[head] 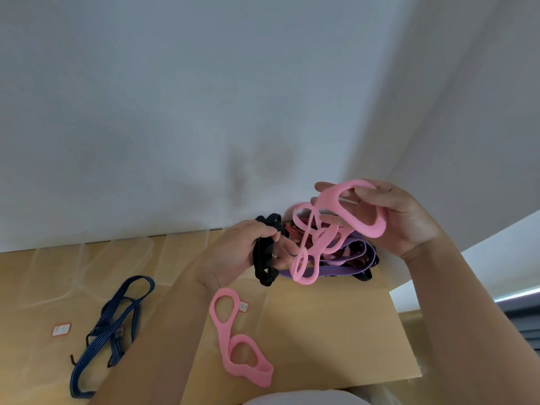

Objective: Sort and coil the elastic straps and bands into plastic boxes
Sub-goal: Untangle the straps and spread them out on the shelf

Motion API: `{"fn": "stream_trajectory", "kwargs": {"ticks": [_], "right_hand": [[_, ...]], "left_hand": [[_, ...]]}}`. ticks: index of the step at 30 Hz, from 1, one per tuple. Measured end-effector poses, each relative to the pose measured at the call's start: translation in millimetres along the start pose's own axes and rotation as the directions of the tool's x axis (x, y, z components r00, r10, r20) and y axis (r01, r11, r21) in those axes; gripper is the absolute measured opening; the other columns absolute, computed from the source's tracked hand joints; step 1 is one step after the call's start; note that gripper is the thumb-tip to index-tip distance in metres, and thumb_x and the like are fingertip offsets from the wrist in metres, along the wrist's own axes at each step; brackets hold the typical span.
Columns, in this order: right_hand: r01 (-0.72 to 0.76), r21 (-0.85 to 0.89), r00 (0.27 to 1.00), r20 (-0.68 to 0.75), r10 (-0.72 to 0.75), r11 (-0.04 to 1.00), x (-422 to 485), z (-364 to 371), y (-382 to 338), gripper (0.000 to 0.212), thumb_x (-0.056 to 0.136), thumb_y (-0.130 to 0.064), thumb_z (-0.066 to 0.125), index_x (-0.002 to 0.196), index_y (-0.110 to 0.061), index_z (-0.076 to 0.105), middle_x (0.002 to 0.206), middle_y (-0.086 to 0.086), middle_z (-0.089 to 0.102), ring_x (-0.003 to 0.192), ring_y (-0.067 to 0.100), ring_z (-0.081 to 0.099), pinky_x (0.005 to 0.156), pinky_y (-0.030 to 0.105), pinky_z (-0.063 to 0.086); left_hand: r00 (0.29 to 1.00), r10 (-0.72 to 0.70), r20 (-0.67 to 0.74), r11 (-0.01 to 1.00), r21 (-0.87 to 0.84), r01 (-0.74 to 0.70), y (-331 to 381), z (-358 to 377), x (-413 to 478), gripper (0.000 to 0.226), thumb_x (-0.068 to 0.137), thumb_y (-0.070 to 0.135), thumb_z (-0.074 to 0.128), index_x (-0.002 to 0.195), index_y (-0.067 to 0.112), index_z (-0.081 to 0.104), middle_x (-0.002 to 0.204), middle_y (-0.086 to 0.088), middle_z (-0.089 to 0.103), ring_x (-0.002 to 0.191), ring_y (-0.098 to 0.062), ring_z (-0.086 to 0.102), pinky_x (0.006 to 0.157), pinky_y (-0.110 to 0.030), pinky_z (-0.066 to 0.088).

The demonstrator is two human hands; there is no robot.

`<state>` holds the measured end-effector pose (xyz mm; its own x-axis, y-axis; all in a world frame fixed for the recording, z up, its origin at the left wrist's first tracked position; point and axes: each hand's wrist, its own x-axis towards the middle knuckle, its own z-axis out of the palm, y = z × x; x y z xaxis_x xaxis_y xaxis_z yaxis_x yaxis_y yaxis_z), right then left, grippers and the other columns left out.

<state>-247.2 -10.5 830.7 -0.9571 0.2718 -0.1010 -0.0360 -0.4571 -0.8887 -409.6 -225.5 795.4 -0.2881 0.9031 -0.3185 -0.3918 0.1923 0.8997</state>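
Loops of the pink band (331, 200) are gripped by the fingers (366, 197) of the right hand (409, 220) above the counter (321, 331). The black strap (260, 258) is clenched in the left hand (233, 249). The snagged pile (362, 252) could be dragged off if either is tugged.

My left hand (245, 249) is raised in front of me, its back toward me, with the fingers curled round a black strap (263, 276) that hangs just below the grip. My right hand (406, 220) sits higher than that grip and to its right, near it but apart. Its palm is turned leftward, its fingers (323, 187) reach out nearly straight behind a pink band (375, 231), and its thumb crosses the band's loop to hold it. My 2 bare forearms rise from below, the left from the lower left, the right from the lower right, drawing closer toward the hands
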Motion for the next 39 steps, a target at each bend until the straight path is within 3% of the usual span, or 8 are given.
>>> {"fn": "stream_trajectory", "kwargs": {"ticks": [10,14,19,22,28,31,35,39], "right_hand": [[-0.04,-0.029,0.999,-0.016,0.039,0.999,-32,-8,10,0.018,0.077,-0.017,0.073,0.088,-0.002,0.072,0.117,0.029,0.068,0.126,0.056,0.047,0.106,0.08,0.026],[-0.156,-0.082,0.986,-0.071,0.151,0.984,-30,-22,38,0.06,0.076,-0.015,0.065,0.117,0.026,0.048,0.124,0.04,0.058,0.121,0.051,0.052,0.106,0.058,0.039],[-0.302,-0.119,0.951,-0.107,0.29,0.946,-41,-42,69,0.037,0.078,-0.002,0.063,0.112,0.013,0.064,0.115,0.033,0.066,0.106,0.041,0.066,0.092,0.044,0.055],[-0.421,-0.25,0.907,-0.136,0.399,0.872,-47,-59,79,0.007,0.074,-0.01,0.069,0.079,-0.006,0.073,0.095,0.024,0.071,0.087,0.032,0.071,0.085,0.034,0.057],[-0.416,-0.704,0.903,-0.247,0.35,0.575,-43,-73,114,0.014,0.089,-0.016,0.069,0.093,-0.003,0.074,0.092,0.01,0.075,0.082,0.024,0.071,0.077,0.036,0.05],[-0.368,-0.771,0.892,-0.133,0.432,0.52,-41,-69,126,0.014,0.094,-0.017,0.065,0.098,-0.008,0.074,0.093,0.004,0.076,0.081,0.019,0.071,0.078,0.036,0.052],[-0.253,-0.862,0.868,-0.002,0.497,0.439,-30,-64,129,0.014,0.095,-0.018,0.061,0.093,-0.013,0.073,0.091,0.003,0.076,0.087,0.029,0.072,0.084,0.049,0.054],[-0.268,-0.876,0.83,0.002,0.558,0.401,-16,-63,146,0.013,0.101,-0.024,0.056,0.094,-0.018,0.064,0.086,0.0,0.073,0.08,0.021,0.067,0.073,0.035,0.052]], "left_hand": [[1.0,0.004,0.015,0.999,-0.045,-0.003,-9,11,1,0.015,0.091,0.017,0.049,0.079,0.008,0.054,0.108,-0.033,0.071,0.094,-0.039,0.07,0.079,-0.041,0.059],[1.0,0.007,-0.018,0.999,-0.041,-0.007,-10,19,-3,0.017,0.093,0.015,0.048,0.081,0.007,0.055,0.108,-0.032,0.071,0.094,-0.039,0.07,0.078,-0.041,0.058],[0.996,0.003,-0.091,1.0,-0.029,-0.005,-8,36,-11,0.031,0.102,0.005,0.037,0.079,0.008,0.058,0.104,-0.031,0.072,0.093,-0.038,0.068,0.075,-0.039,0.058],[0.993,0.008,-0.119,1.0,-0.015,-0.01,-7,50,-16,0.044,0.102,0.003,0.036,0.071,0.012,0.067,0.099,-0.027,0.074,0.087,-0.035,0.071,0.073,-0.037,0.059],[0.979,-0.009,-0.204,1.0,-0.016,0.006,-10,66,-23,0.028,0.097,0.012,0.044,0.08,0.01,0.065,0.103,-0.025,0.075,0.094,-0.034,0.07,0.079,-0.038,0.059],[0.97,-0.057,-0.236,0.998,-0.008,0.057,-15,77,-27,0.038,0.098,0.012,0.042,0.092,-0.001,0.077,0.105,-0.021,0.075,0.095,-0.03,0.07,0.08,-0.037,0.058],[0.947,-0.061,-0.315,0.997,0.033,0.075,-19,86,-37,0.039,0.102,0.006,0.036,0.119,-0.028,0.049,0.107,-0.025,0.074,0.093,-0.03,0.071,0.079,-0.036,0.061],[0.921,-0.035,-0.389,0.996,0.066,0.066,-18,99,-50,0.039,0.103,0.005,0.035,0.122,-0.028,0.045,0.106,-0.024,0.075,0.092,-0.028,0.071,0.087,-0.041,0.059]]}}
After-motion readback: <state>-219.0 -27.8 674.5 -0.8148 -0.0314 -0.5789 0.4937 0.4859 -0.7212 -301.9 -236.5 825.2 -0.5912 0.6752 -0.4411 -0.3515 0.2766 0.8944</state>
